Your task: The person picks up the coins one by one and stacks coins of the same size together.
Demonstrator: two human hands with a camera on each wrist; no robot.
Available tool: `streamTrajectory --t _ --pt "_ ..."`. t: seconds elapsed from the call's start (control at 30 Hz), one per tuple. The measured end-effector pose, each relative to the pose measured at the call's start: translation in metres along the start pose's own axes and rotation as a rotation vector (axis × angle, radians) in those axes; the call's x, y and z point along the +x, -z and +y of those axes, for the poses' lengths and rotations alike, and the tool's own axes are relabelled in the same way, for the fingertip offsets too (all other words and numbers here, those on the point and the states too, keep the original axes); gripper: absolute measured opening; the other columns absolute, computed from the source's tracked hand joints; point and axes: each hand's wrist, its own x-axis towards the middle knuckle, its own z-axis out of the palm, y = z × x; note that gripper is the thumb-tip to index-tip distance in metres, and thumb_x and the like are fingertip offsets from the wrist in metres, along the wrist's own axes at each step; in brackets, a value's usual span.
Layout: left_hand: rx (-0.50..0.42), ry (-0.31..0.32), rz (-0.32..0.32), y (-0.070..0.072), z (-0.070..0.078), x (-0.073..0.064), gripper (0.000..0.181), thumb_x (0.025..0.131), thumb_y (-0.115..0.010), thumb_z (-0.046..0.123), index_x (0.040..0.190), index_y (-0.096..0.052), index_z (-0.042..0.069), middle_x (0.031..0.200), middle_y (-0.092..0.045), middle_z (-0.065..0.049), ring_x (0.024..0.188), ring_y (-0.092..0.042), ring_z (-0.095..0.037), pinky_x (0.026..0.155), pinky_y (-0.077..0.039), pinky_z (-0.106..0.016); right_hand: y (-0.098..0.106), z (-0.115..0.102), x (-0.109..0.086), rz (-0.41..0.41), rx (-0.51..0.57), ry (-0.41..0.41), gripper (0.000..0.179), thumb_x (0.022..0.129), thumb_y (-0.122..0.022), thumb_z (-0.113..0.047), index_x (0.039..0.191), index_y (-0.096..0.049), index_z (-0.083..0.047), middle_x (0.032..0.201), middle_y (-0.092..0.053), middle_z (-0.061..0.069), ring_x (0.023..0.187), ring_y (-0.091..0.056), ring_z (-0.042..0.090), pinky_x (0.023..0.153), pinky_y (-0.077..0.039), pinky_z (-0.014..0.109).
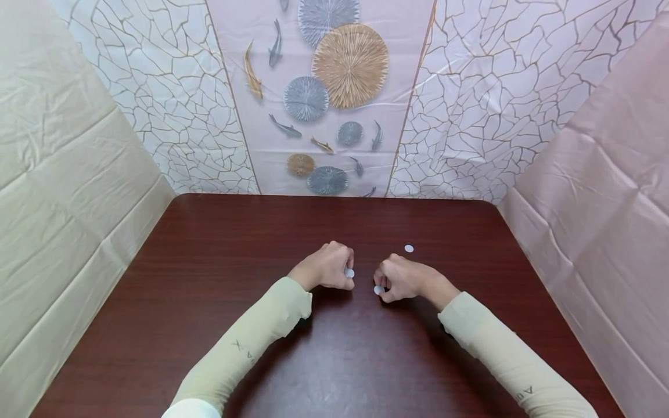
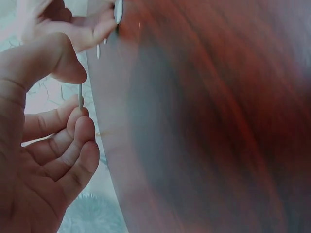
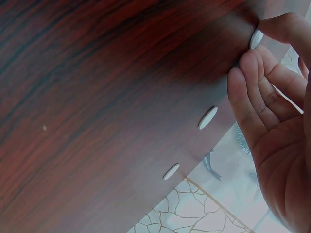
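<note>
Head view shows two hands over a shiny dark red table (image 1: 334,360). The right hand (image 1: 405,280) pinches the right disc (image 1: 378,289), small, white and round, between its thumb and a finger, and its other fingers are bent. To the left of the right hand is the left hand (image 1: 331,266). It pinches the left disc (image 1: 349,273), which is white too, on its side toward the right hand. Left wrist view shows that disc from its edge, so it looks like a thin stripe between thumb and finger.

Just past the right hand, toward the wall, the far disc (image 1: 409,248) lies flat on the table. Right wrist view shows one more, the middle disc (image 3: 208,118), lying nearer to the right hand; in the head view it is probably hidden behind that hand. A pale right sleeve (image 1: 512,348) runs back from the right hand. Well beyond the right hand hangs a wall cloth (image 1: 360,168) with fish and big round shapes.
</note>
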Motion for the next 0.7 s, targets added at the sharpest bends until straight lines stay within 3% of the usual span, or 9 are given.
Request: streamTrajectory --t 0.3,0.7 --pt "-0.023 -0.017 0.010 -0.016 0.017 0.002 0.024 0.076 -0.082 0.028 0.083 -0.061 0.017 0.078 -0.062 0.006 0.065 -0.058 -0.009 0.059 -0.048 -0.020 -0.001 0.002 0.000 0.004 0.011 0.017 0.009 0.081 -0.082 -0.013 0.089 -0.078 -0.013 0.082 -0.074 -0.008 0.075 -0.066 -0.001 0.068 -0.056 0.019" --pt "-0.047 0.016 0.004 -0.036 0.032 0.011 0.025 0.076 -0.086 0.030 0.081 -0.063 0.018 0.077 -0.063 0.009 0.070 -0.060 -0.009 0.063 -0.048 -0.019 -0.001 0.002 0.001 0.007 0.023 0.042 0.009 0.080 -0.082 -0.010 0.082 -0.077 -0.017 0.077 -0.073 -0.008 0.071 -0.066 0.001 0.066 -0.055 0.018"
